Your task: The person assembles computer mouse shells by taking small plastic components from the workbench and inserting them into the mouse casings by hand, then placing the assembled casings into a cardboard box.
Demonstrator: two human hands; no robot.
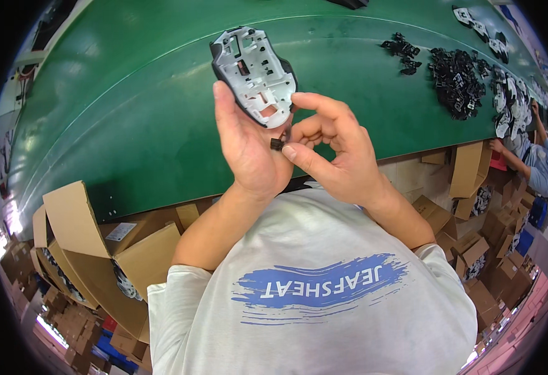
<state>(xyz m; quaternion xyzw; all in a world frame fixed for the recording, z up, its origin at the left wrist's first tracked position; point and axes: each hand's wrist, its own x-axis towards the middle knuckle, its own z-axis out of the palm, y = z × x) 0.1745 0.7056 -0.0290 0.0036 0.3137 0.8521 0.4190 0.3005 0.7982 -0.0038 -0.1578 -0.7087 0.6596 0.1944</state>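
My left hand (249, 150) holds up a mouse shell (280, 90), its inner side facing me. The shell is pale grey inside with a black rim, several openings and small posts. It rests along the fingers, the thumb against its left edge. Below its near end, a small black plastic part (276, 144) lies over my left palm. My right hand (343, 147) pinches this part between thumb and fingers, while its index finger reaches to the shell's right edge. The fingertips partly cover the black part, so its full shape is hidden.
On the green table (130, 125) lie a large heap of black parts (455, 81) and a smaller group (405, 53), at right. White-and-black shells (511, 100) lie beyond. Open cardboard boxes (77, 219) flank me below the table edge. A co-worker (539, 162) is at far right.
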